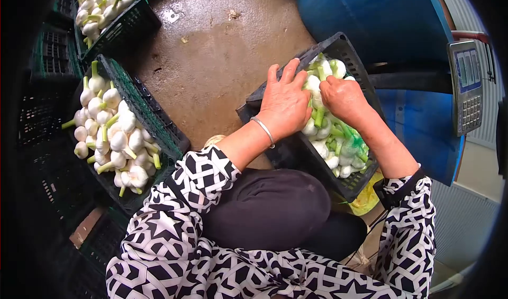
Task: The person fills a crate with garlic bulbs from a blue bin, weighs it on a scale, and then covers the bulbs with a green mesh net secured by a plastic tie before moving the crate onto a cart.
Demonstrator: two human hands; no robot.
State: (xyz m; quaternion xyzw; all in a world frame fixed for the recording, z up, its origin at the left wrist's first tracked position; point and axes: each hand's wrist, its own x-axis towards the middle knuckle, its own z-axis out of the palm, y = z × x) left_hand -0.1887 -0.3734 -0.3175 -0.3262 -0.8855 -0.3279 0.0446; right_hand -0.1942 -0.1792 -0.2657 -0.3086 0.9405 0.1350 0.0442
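A black plastic crate [365,76] stands in front of me, filled with white garlic bulbs [320,132] that have short green stems. Over its left side lies my left hand [286,99], fingers spread, with the fingertips near the rim and the garlic. My right hand [343,99] is closed among the bulbs in the upper part of the crate; what its fingers pinch is hidden beneath them. Green netting [353,140] covers some bulbs at the crate's lower right.
Two dark green crates of garlic, a near one [140,106] and a far one [140,16], stand on the left. A blue drum [370,21] and a digital scale display [466,84] are at right. Yellow plastic [366,196] lies under the front crate. The floor [211,50] looks wet.
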